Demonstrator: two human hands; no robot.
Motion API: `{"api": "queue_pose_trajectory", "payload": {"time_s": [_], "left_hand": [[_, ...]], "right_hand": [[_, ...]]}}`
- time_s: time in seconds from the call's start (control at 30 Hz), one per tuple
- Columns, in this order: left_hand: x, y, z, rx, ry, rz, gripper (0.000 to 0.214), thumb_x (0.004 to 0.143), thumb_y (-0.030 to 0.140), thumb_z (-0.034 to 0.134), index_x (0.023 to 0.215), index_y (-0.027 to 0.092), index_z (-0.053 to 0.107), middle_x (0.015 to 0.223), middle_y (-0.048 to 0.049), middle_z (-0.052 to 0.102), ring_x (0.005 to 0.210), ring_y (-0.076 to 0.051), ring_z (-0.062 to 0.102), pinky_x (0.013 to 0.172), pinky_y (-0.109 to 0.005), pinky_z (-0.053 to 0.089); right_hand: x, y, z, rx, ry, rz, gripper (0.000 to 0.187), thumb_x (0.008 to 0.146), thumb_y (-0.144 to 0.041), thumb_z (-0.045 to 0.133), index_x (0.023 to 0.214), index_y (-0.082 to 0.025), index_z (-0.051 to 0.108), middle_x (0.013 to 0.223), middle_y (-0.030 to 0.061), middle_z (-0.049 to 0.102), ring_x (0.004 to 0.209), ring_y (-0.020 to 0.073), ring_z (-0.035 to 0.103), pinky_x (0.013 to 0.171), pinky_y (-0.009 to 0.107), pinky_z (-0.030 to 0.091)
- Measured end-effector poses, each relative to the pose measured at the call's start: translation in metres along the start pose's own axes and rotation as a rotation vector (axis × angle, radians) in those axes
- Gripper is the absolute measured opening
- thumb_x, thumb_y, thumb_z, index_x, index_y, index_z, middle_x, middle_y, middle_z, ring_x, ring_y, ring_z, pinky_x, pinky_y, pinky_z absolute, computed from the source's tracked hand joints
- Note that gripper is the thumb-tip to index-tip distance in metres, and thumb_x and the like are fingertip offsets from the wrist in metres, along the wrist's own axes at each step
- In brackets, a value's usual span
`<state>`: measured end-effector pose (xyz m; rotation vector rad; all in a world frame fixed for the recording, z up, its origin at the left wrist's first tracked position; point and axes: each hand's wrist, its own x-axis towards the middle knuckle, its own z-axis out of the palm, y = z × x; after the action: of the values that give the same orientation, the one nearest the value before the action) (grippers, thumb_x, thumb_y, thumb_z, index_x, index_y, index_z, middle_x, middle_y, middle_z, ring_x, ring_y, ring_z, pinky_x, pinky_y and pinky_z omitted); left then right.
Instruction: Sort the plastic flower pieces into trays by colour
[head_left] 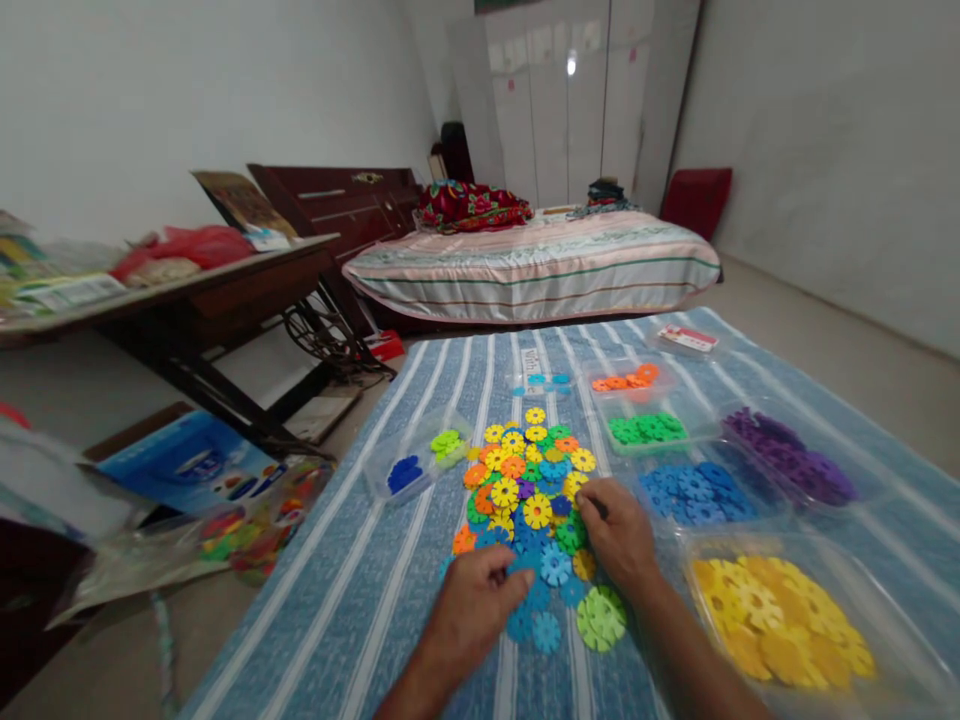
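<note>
A heap of mixed flower-shaped plastic discs (pixel 525 480) lies on a blue striped mat (pixel 360 570). My left hand (pixel 472 610) rests at the near edge of the heap, fingers curled down onto blue discs (pixel 551 565). My right hand (pixel 619 535) sits at the heap's right side, fingers bent and pinching among the discs; what it grips is hidden. A light green disc (pixel 601 617) lies just below my right wrist.
Clear trays hold sorted discs: yellow (pixel 780 615), blue (pixel 694 492), purple (pixel 791 455), green (pixel 646 428), orange (pixel 626 380), plus a small one with dark blue and lime (pixel 420 465). A bed (pixel 540 260) stands behind, a dark table (pixel 187 300) at left, bagged toys (pixel 240 530) on the floor.
</note>
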<state>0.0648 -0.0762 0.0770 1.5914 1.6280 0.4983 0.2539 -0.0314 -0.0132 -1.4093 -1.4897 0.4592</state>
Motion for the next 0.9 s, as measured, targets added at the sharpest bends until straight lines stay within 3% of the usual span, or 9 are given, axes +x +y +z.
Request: {"api": "queue_pose_trajectory", "payload": {"time_s": [0.13, 0.27, 0.37, 0.47, 0.53, 0.63, 0.73, 0.9], "left_hand": [[0.060, 0.036, -0.020, -0.051, 0.114, 0.071, 0.027, 0.071, 0.036, 0.056, 0.052, 0.018, 0.047, 0.046, 0.0053, 0.042, 0.045, -0.008, 0.039, 0.044, -0.020, 0.027], [0.129, 0.092, -0.034, -0.230, 0.295, 0.127, 0.027, 0.071, 0.030, 0.061, 0.053, 0.016, 0.046, 0.045, 0.0065, 0.044, 0.039, -0.005, 0.038, 0.042, -0.018, 0.028], [0.172, 0.134, -0.044, -0.323, 0.288, 0.091, 0.023, 0.074, 0.027, 0.064, 0.062, 0.014, 0.050, 0.050, 0.0049, 0.051, 0.039, -0.003, 0.040, 0.043, -0.016, 0.032], [0.197, 0.158, -0.051, -0.329, 0.288, 0.073, 0.019, 0.076, 0.027, 0.065, 0.075, 0.012, 0.054, 0.057, 0.0019, 0.057, 0.046, -0.005, 0.051, 0.049, -0.015, 0.039], [0.201, 0.159, -0.052, -0.302, 0.283, 0.058, 0.020, 0.077, 0.028, 0.066, 0.077, 0.011, 0.055, 0.057, 0.0005, 0.058, 0.048, -0.006, 0.054, 0.050, -0.016, 0.041], [0.192, 0.143, -0.048, -0.228, 0.257, 0.055, 0.018, 0.074, 0.026, 0.068, 0.073, 0.011, 0.058, 0.055, 0.0000, 0.059, 0.045, -0.006, 0.051, 0.048, -0.015, 0.038], [0.171, 0.115, -0.045, -0.075, 0.197, 0.123, 0.016, 0.074, 0.025, 0.064, 0.067, 0.011, 0.059, 0.055, -0.0005, 0.060, 0.045, -0.006, 0.051, 0.046, -0.016, 0.035], [0.122, 0.067, -0.045, 0.215, -0.003, 0.276, 0.013, 0.071, 0.024, 0.060, 0.063, 0.014, 0.063, 0.051, 0.0026, 0.055, 0.048, -0.009, 0.050, 0.049, -0.019, 0.032]], "right_hand": [[-0.001, 0.001, 0.002, -0.001, 0.009, -0.013, 0.017, 0.083, -0.024, 0.049, 0.074, -0.022, 0.063, 0.077, 0.0025, 0.065, 0.076, 0.0187, 0.058, 0.072, 0.030, 0.044], [-0.001, -0.002, 0.003, -0.001, 0.008, -0.005, 0.018, 0.084, -0.023, 0.048, 0.074, -0.021, 0.063, 0.078, 0.0024, 0.064, 0.076, 0.0184, 0.058, 0.072, 0.030, 0.043], [0.000, -0.002, 0.002, -0.003, 0.003, 0.002, 0.018, 0.084, -0.023, 0.048, 0.075, -0.021, 0.063, 0.078, 0.0026, 0.064, 0.076, 0.0186, 0.058, 0.073, 0.030, 0.042], [0.000, -0.001, 0.003, -0.006, 0.007, 0.001, 0.018, 0.084, -0.023, 0.048, 0.075, -0.022, 0.063, 0.079, 0.0028, 0.064, 0.077, 0.0188, 0.058, 0.074, 0.030, 0.043], [0.000, -0.001, 0.003, -0.009, 0.009, 0.002, 0.018, 0.084, -0.023, 0.048, 0.076, -0.022, 0.063, 0.079, 0.0029, 0.064, 0.077, 0.0187, 0.058, 0.074, 0.030, 0.043], [0.000, -0.001, 0.001, -0.015, 0.005, 0.007, 0.017, 0.083, -0.022, 0.048, 0.075, -0.021, 0.063, 0.080, 0.0030, 0.065, 0.077, 0.0186, 0.057, 0.074, 0.030, 0.043], [0.001, -0.001, -0.001, -0.022, -0.005, 0.017, 0.017, 0.083, -0.023, 0.048, 0.074, -0.022, 0.063, 0.080, 0.0031, 0.064, 0.078, 0.0189, 0.057, 0.074, 0.030, 0.042], [0.001, 0.001, -0.004, -0.033, -0.031, 0.027, 0.016, 0.082, -0.024, 0.049, 0.074, -0.021, 0.062, 0.079, 0.0033, 0.065, 0.079, 0.0191, 0.057, 0.074, 0.031, 0.042]]}}
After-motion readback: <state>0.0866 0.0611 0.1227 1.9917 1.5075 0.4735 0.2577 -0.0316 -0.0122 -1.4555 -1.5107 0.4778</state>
